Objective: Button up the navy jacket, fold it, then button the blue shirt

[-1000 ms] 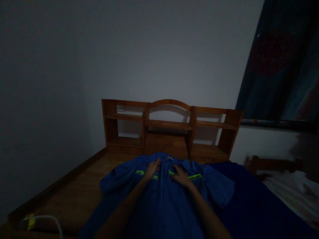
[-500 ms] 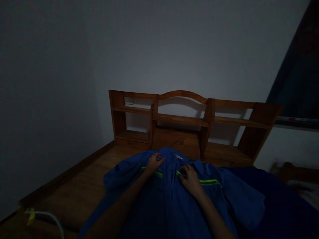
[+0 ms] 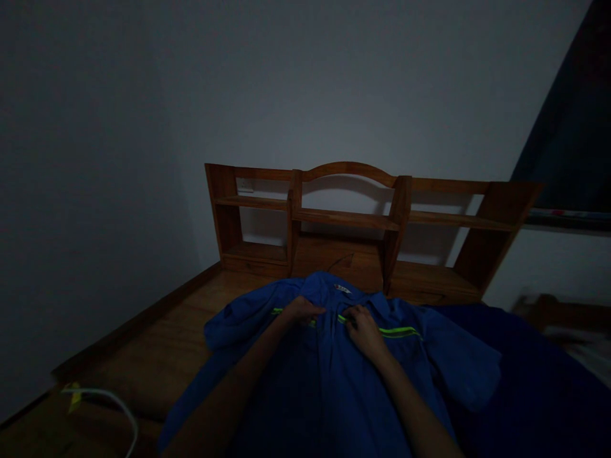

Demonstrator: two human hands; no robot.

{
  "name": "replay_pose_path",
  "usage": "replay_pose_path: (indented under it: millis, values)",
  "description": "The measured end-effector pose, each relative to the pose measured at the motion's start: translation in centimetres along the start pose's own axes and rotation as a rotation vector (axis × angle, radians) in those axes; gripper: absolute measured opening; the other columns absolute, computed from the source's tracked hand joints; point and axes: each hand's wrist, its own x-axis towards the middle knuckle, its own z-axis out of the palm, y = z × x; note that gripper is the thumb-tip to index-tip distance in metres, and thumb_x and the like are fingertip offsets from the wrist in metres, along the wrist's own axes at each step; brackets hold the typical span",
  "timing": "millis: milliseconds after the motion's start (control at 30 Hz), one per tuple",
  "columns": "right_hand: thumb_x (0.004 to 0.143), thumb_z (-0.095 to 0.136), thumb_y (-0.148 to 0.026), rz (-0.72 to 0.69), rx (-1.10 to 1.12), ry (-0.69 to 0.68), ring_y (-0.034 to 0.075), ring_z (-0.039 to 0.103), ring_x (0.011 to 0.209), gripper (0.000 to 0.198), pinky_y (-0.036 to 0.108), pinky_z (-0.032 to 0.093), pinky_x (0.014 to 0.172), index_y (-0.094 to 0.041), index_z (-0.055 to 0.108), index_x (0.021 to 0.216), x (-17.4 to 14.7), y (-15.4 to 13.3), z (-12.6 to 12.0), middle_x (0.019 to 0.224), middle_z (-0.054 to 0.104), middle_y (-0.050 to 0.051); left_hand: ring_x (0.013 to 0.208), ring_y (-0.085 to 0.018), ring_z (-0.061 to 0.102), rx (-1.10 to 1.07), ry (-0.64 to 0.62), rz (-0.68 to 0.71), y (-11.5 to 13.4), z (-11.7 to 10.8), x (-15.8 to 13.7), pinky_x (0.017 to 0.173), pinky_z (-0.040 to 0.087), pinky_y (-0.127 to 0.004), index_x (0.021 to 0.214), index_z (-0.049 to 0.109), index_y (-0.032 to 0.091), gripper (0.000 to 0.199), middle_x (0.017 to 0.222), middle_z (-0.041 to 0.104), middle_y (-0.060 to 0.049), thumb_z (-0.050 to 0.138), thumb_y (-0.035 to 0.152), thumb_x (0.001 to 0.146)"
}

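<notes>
A blue short-sleeved shirt (image 3: 334, 375) lies spread front up, its collar pointing away from me. A yellow-green stripe crosses its chest, and a small white label shows inside the collar. My left hand (image 3: 301, 310) is closed on the left part of the chest, its fingertips reaching the button placket. On the other side of the placket, my right hand (image 3: 363, 329) has its fingers curled in on the cloth by the stripe. Dim light hides how much fabric each hand pinches.
A wooden headboard with shelves (image 3: 346, 219) stands behind the collar. Bare wooden boards (image 3: 162, 343) lie to the left, with a white cable (image 3: 112, 395) at the lower left. Dark blue cloth (image 3: 539, 381) covers the right side.
My left hand has come down and right toward the placket, its fingers closing. My right hand has curled more at the stripe. The view has tilted slightly downward.
</notes>
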Motion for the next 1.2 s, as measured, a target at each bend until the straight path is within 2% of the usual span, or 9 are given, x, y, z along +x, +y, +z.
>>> replay_pose_path:
  millis: [67,167,233,333,467,700,867,1033,1200]
  values:
    - [0.075,0.046,-0.008,0.003,-0.012,-0.005,0.020,0.050,0.101,0.030,0.029,0.036,0.090,-0.017,0.064,0.097,0.1,0.1,0.1,0.098,0.058,0.007,0.036,-0.006,0.038,-0.121,-0.124,0.050,0.7,0.7,-0.6,0.039,0.031,-0.020,0.057,0.056,0.013,0.042,0.041,0.044,0.004,0.071,0.052,0.059]
    - [0.074,0.047,-0.008,0.015,-0.033,-0.009,0.019,0.050,0.099,0.027,0.028,0.037,0.089,-0.017,0.063,0.093,0.2,0.2,0.2,0.097,0.057,0.007,0.047,-0.008,0.050,-0.292,-0.197,0.152,1.8,2.0,-1.5,0.048,0.040,-0.020,0.077,0.060,0.013,0.040,0.061,0.060,-0.001,0.060,0.053,0.072]
    - [0.073,0.047,-0.007,0.017,-0.047,-0.005,0.019,0.050,0.099,0.027,0.026,0.038,0.088,-0.016,0.062,0.094,0.2,0.3,0.2,0.098,0.056,0.007,0.077,-0.014,0.063,-0.381,-0.268,0.280,2.3,2.7,-1.9,0.069,0.049,-0.027,0.106,0.058,0.017,0.042,0.097,0.067,-0.008,0.051,0.050,0.081]
    - [0.074,0.046,-0.007,-0.003,-0.060,-0.007,0.019,0.049,0.100,0.026,0.026,0.038,0.088,-0.015,0.062,0.092,0.1,0.4,0.1,0.099,0.055,0.009,0.115,-0.019,0.052,-0.323,-0.377,0.561,2.2,3.5,-1.9,0.098,0.039,-0.036,0.128,0.047,0.022,0.046,0.128,0.053,-0.009,0.048,0.039,0.085]
    - [0.075,0.045,-0.007,-0.047,-0.067,-0.028,0.019,0.050,0.096,0.020,0.028,0.037,0.090,-0.015,0.063,0.079,-0.3,0.2,-0.1,0.094,0.054,0.008,0.128,-0.019,0.038,0.161,-0.184,0.761,0.5,4.1,-1.0,0.109,0.025,-0.034,0.127,0.051,0.019,0.045,0.135,0.047,-0.008,0.049,0.034,0.085]
    - [0.081,0.045,-0.014,0.010,0.125,0.204,0.019,0.051,0.095,0.032,0.031,0.040,0.089,-0.017,0.066,0.105,-0.2,-0.4,-1.6,0.098,0.056,0.009,0.122,-0.025,0.043,0.623,0.147,0.597,-2.1,2.1,0.6,0.110,0.014,-0.047,0.119,0.055,0.028,0.039,0.127,0.053,-0.007,0.051,0.043,0.083]
    - [0.082,0.052,-0.033,0.119,0.556,0.494,0.020,0.055,0.101,0.033,0.034,0.040,0.093,-0.016,0.066,0.106,0.7,1.4,-3.9,0.107,0.061,0.008,0.116,-0.026,0.049,0.651,0.222,0.505,-3.0,-0.7,2.3,0.109,0.016,-0.045,0.105,0.062,0.026,0.031,0.118,0.059,-0.007,0.058,0.041,0.079]
    - [0.070,0.063,-0.042,0.422,0.949,0.493,0.024,0.058,0.100,0.048,0.038,0.044,0.090,-0.016,0.065,0.110,1.2,4.7,-3.0,0.109,0.064,0.007,0.118,-0.025,0.045,0.560,0.373,0.505,-1.7,-1.6,2.2,0.101,0.032,-0.036,0.124,0.045,0.016,0.056,0.125,0.049,-0.012,0.061,0.037,0.075]
    - [0.066,0.064,-0.039,0.410,1.062,0.449,0.024,0.056,0.106,0.046,0.038,0.040,0.096,-0.016,0.067,0.106,1.4,6.3,-1.4,0.109,0.064,0.007,0.120,-0.021,0.043,0.411,0.426,0.770,2.6,-0.5,0.6,0.092,0.044,-0.031,0.141,0.020,0.025,0.077,0.145,0.022,-0.009,0.057,0.016,0.074]
